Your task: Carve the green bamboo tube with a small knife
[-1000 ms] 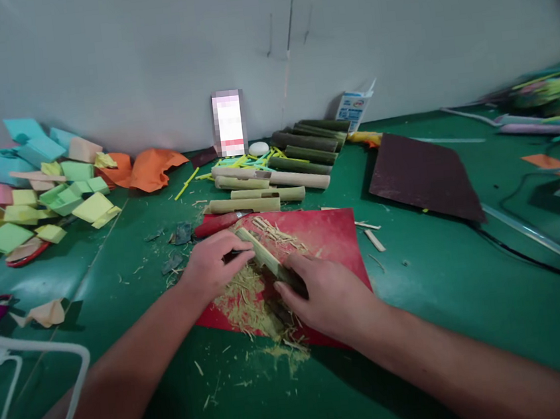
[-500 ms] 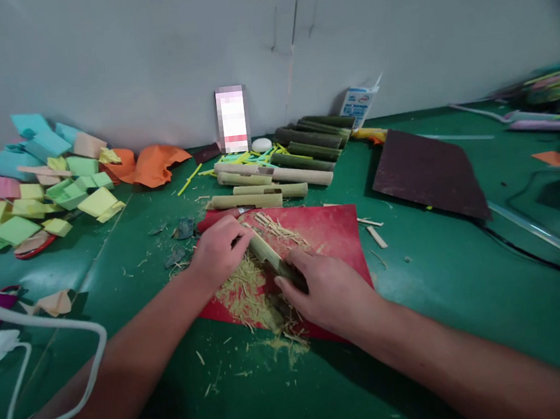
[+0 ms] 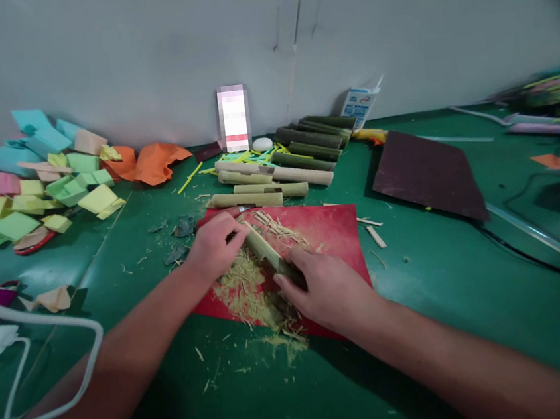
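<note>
A bamboo tube lies slantwise over a red sheet, its upper side pale and stripped, its near end dark green. My left hand is closed at the far end of the tube, thumb against it; its other fingertips are hidden. Around the near end my right hand is wrapped, thumb on one side and fingers on the other. Shavings and dust cover the sheet under and left of the tube. Just beyond my left hand, a reddish item with a shiny tip is partly covered.
Pale cut bamboo tubes and dark green ones lie behind the sheet. A phone leans on the wall. Folded coloured papers pile up at left, near a white cable. A dark brown sheet lies at right.
Both hands keep their grip on the bamboo tube, which has barely moved. The view has shifted very slightly.
</note>
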A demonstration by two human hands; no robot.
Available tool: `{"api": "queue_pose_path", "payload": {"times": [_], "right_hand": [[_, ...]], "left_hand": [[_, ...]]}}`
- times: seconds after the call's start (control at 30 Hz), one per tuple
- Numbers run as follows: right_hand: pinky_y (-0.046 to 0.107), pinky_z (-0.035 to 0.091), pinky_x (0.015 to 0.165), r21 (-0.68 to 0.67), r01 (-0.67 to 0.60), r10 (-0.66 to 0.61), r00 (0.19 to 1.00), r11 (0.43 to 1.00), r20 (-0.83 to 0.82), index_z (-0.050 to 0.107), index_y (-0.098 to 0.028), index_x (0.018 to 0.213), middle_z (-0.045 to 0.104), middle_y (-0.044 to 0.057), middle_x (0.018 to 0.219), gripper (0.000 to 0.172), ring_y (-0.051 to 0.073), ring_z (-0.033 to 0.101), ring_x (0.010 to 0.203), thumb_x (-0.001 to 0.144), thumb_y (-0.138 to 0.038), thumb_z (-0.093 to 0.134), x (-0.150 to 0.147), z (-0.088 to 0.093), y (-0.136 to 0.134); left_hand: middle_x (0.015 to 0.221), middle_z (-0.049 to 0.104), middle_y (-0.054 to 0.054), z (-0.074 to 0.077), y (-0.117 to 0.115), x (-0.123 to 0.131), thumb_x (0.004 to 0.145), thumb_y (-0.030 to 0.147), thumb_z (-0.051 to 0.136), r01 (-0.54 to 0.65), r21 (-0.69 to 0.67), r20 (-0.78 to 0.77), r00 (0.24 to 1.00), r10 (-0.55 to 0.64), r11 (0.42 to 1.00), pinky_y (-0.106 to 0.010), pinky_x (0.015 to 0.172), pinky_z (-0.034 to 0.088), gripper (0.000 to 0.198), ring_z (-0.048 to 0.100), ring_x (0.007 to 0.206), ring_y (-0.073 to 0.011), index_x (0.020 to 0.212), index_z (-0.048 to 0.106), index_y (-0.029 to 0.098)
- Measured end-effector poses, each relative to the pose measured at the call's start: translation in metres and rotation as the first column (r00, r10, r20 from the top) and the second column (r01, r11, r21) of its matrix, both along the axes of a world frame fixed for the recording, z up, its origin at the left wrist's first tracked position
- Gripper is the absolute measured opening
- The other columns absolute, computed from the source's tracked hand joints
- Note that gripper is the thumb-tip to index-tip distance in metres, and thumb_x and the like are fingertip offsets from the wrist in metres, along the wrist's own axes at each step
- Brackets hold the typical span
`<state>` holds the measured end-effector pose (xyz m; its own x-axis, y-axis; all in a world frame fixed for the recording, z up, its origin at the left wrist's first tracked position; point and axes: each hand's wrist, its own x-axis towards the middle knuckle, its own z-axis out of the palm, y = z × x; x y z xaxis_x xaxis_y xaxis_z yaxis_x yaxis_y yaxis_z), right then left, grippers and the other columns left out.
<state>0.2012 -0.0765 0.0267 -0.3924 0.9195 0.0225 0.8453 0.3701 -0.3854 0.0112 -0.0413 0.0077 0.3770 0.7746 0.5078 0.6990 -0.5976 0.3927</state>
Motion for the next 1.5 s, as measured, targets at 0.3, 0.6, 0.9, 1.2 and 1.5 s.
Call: {"api": "queue_pose_path", "payload": {"times": [0.3, 0.6, 0.9, 1.2, 1.5], "right_hand": [[0.026, 0.027, 0.05, 0.012, -0.009, 0.008, 0.997, 1.0, 0.073, 0.054, -0.019, 0.08, 0.059, 0.003, 0.07, 0.021, 0.015, 0.05, 0.059, 0.082, -0.038, 0.047, 0.003, 0.001, 0.0], [0.028, 0.026, 0.051, 0.031, -0.029, 0.023, 0.986, 0.999, 0.162, 0.056, -0.018, 0.079, 0.063, 0.005, 0.073, 0.021, 0.017, 0.055, 0.061, 0.079, -0.039, 0.051, 0.007, 0.005, -0.003], [0.028, 0.026, 0.05, 0.023, 0.001, -0.004, 0.991, 1.0, 0.137, 0.055, -0.019, 0.076, 0.061, 0.004, 0.068, 0.02, 0.016, 0.053, 0.058, 0.08, -0.038, 0.05, 0.004, 0.002, -0.002], [0.027, 0.026, 0.05, -0.003, 0.016, -0.016, 0.992, 1.0, 0.122, 0.053, -0.019, 0.076, 0.059, 0.003, 0.066, 0.019, 0.016, 0.052, 0.058, 0.08, -0.037, 0.05, 0.002, 0.005, -0.003], [0.027, 0.027, 0.05, 0.017, 0.012, -0.014, 0.994, 1.0, 0.108, 0.053, -0.019, 0.076, 0.059, 0.003, 0.066, 0.019, 0.015, 0.051, 0.057, 0.08, -0.037, 0.05, 0.001, 0.004, -0.003]], "left_hand": [[0.073, 0.058, -0.003, -0.003, 0.011, -0.011, 0.088, 0.022, 0.05, 0.039, 0.017, 0.047, 0.998, -0.04, 0.999, -0.027, 0.068, 0.045, 0.018, 0.054, 0.07, -0.013, 0.074, 0.06, 0.015], [0.074, 0.057, -0.003, -0.001, -0.006, 0.006, 0.088, 0.023, 0.05, 0.077, -0.054, 0.011, 0.997, -0.076, 0.996, -0.027, 0.068, 0.044, 0.018, 0.054, 0.071, -0.0131, 0.076, 0.061, 0.015], [0.069, 0.053, -0.002, -0.001, -0.003, 0.007, 0.089, 0.023, 0.047, 0.08, -0.025, -0.038, 0.996, -0.081, 0.997, -0.027, 0.065, 0.041, 0.022, 0.051, 0.068, -0.0132, 0.071, 0.058, 0.015], [0.071, 0.055, -0.003, -0.001, -0.013, 0.011, 0.09, 0.023, 0.045, 0.104, -0.037, -0.068, 0.992, -0.107, 0.994, -0.028, 0.065, 0.041, 0.023, 0.051, 0.07, -0.014, 0.073, 0.059, 0.015], [0.071, 0.054, -0.003, -0.003, -0.015, 0.009, 0.091, 0.023, 0.044, 0.108, -0.04, -0.109, 0.988, -0.111, 0.993, -0.027, 0.065, 0.04, 0.024, 0.051, 0.069, -0.0139, 0.075, 0.059, 0.015]]}}
